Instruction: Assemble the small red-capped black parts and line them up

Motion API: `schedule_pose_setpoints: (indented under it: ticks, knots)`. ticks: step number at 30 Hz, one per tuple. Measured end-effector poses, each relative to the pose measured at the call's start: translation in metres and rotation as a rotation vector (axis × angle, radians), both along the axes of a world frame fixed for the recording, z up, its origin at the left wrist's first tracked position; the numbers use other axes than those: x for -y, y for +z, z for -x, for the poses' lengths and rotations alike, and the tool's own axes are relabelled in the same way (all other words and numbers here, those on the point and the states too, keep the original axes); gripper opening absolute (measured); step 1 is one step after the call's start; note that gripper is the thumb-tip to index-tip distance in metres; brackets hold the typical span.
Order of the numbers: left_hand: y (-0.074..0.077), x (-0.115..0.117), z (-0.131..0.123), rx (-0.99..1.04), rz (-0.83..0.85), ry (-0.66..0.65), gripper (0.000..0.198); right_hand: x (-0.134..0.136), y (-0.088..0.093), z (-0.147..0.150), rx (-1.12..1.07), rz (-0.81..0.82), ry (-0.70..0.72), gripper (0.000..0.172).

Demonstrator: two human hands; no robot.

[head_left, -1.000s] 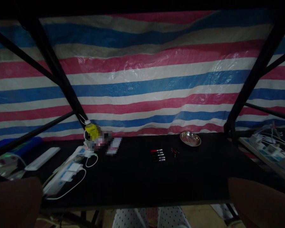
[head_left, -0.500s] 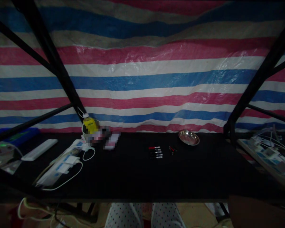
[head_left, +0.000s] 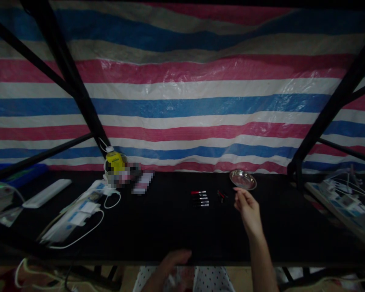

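Observation:
My right hand [head_left: 246, 207] reaches over the black table, just in front of a shallow round metal dish [head_left: 243, 179]. Its index finger points left and the others are loosely bent; I see nothing in it. To its left lies a small loose cluster of red and dark pieces [head_left: 222, 196]. Further left, several slim sticks [head_left: 200, 198] lie in a row, one red and the others black, with silvery right ends. My left hand [head_left: 176, 263] is at the table's front edge, blurred, its fingers apart and apparently holding nothing.
A power strip with plugs and white cables [head_left: 76, 215] lies on the left, beside a white bar [head_left: 47, 194]. A yellow bottle [head_left: 115, 161] stands at the back left. Black metal posts [head_left: 310, 129] flank the table. More wiring [head_left: 346, 194] sits at right.
Both my hands have come into view: the right has reached forward to near the dish, the left has risen at the front edge. The things on the table lie as before.

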State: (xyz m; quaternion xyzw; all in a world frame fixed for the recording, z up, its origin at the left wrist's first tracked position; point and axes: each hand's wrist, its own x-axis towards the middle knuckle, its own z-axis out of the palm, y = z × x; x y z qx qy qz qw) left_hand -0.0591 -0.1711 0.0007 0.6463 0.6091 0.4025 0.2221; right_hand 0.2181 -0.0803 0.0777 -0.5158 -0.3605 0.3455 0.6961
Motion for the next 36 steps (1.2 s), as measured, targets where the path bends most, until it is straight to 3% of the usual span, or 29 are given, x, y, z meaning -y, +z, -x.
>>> schedule_pose_setpoints:
  ticks: [4,6,9,14,22,30,36]
  knots:
    - [0.000,-0.052,-0.041,0.124,0.043,-0.110,0.027,-0.035,-0.077,0.022,0.056,0.235,0.034,0.048]
    - [-0.005,-0.081,-0.064,0.180,0.023,-0.119,0.025,-0.043,-0.099,0.031,0.191,0.248,-0.011,0.041]
    - [-0.020,-0.118,-0.084,0.138,-0.043,-0.045,0.022,-0.047,-0.114,0.038,0.304,0.228,-0.052,0.033]
    - [-0.033,-0.145,-0.083,-0.033,-0.097,-0.001,0.018,-0.050,-0.123,0.034,0.294,0.219,-0.049,0.022]
    - [-0.028,-0.141,-0.084,-0.310,-0.129,-0.156,0.016,-0.052,-0.124,0.033,0.286,0.220,0.032,0.020]
    - [-0.026,-0.137,-0.090,-0.402,-0.125,-0.284,0.016,-0.049,-0.119,0.032,0.274,0.246,0.065,0.020]
    - [-0.025,-0.133,-0.089,-0.305,-0.124,-0.325,0.016,-0.048,-0.124,0.030,0.256,0.257,0.110,0.022]
